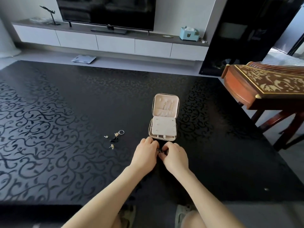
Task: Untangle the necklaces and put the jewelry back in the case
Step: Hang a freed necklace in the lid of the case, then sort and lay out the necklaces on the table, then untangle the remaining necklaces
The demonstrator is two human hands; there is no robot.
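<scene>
Left hand [145, 149] and right hand [175, 155] pinch 1 small dark piece [159, 150] just before the open case [160, 100].
Both hands have fingers curled, fingertips meeting on the dark piece, possibly a knotted necklace, too small to tell; the case lies just beyond them, right of the table's [65, 129] middle, its lid flat toward the far edge with thin gold chains [167, 105] inside; a ring [121, 132] and 2 studs [112, 146] lie left of the hands.

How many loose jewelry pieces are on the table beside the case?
5: a ring, a stud beside it, a dark piece below, a small stud leftmost, an earring nearest. Left hand and right hand may hide more.
</scene>
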